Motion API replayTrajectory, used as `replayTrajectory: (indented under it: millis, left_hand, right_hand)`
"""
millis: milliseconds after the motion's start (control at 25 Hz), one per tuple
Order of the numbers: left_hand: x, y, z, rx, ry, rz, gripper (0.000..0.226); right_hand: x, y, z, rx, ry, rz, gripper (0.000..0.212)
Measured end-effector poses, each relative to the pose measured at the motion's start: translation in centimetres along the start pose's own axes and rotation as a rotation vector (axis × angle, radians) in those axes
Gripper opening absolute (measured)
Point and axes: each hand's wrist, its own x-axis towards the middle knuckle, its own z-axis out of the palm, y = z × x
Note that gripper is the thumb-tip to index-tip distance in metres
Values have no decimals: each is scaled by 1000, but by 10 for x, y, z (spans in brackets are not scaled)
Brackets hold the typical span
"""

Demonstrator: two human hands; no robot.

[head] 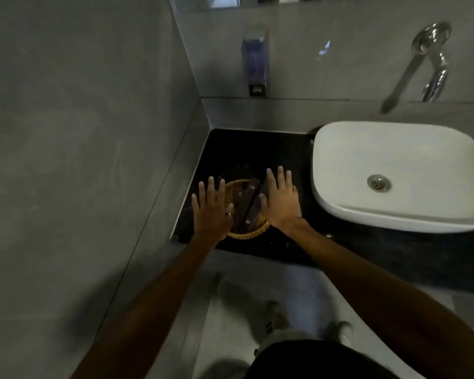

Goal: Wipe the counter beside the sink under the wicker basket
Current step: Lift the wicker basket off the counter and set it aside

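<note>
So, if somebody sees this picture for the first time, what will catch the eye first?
Probably the two open hands, left hand and right hand, spread on either side of a round wicker basket on the black counter near the corner. Next, the white sink to the right, with a chrome tap on the wall above.

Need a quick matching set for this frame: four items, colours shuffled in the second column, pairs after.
1. wicker basket
2. sink
3. counter
4. soap dispenser

a. white
b. black
c. golden yellow
d. purple-blue

Pairs: 1-c, 2-a, 3-b, 4-d
</note>
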Motion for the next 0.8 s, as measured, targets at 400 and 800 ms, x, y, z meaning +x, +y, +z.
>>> replayTrajectory:
  millis: [400, 800]
  left_hand:
    - [50, -28, 26, -469, -159, -224, 67]
    - [-84, 105, 59, -637, -203, -96, 49]
  right_hand:
    - [20, 10, 31, 439, -272, 384, 71]
    - [-149, 151, -43, 308, -56, 460, 39]
